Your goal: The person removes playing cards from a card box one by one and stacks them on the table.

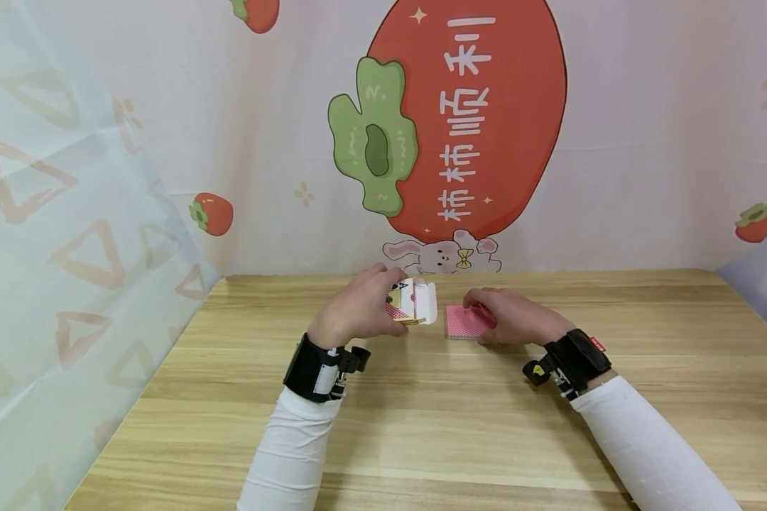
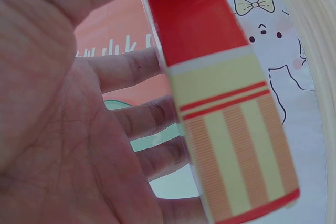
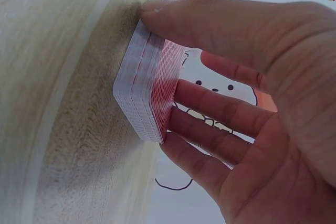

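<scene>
My left hand (image 1: 362, 306) grips a playing card box (image 1: 404, 301) above the table, thumb on one side and fingers on the other. Its white end flap (image 1: 427, 303) stands out toward the right. In the left wrist view a narrow side of the box (image 2: 231, 98) shows red, cream and striped bands. To the right, a deck of playing cards (image 1: 463, 322) with red patterned backs lies face down on the table. My right hand (image 1: 518, 317) holds the deck at its right end. The right wrist view shows the thumb (image 3: 157, 15) against the stacked edges and fingers at the opposite side.
The wooden table (image 1: 460, 426) reaches back to a printed cloth backdrop (image 1: 281, 142) with persimmons and a rabbit. Another cloth (image 1: 70, 248) hangs along the left side. Both wrists wear black camera straps (image 1: 578, 360).
</scene>
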Demonstrator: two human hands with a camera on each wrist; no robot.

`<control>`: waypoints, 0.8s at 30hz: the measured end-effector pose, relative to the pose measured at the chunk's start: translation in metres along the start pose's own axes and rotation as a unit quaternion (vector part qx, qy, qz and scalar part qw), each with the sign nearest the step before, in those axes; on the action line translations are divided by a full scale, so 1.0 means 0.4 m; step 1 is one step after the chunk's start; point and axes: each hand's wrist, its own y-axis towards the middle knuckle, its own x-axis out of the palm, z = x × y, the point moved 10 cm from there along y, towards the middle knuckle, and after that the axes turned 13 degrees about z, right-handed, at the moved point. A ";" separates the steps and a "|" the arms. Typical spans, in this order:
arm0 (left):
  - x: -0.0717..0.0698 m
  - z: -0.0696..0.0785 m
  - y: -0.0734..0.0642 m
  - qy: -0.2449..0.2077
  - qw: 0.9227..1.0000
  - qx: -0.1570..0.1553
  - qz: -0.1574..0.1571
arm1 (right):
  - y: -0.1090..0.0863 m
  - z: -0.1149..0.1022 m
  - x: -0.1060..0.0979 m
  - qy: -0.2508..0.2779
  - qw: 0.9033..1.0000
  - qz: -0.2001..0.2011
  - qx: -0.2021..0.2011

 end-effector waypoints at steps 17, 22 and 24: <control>-0.004 0.000 -0.001 0.003 1.000 0.000 0.003 | 0.000 -0.001 0.001 -0.003 1.000 -0.002 0.005; -0.004 0.000 -0.001 0.006 1.000 0.000 0.002 | -0.001 0.001 -0.005 -0.003 1.000 0.001 0.014; -0.006 0.001 -0.002 0.006 1.000 -0.001 0.003 | -0.002 0.000 -0.013 0.000 1.000 0.008 0.015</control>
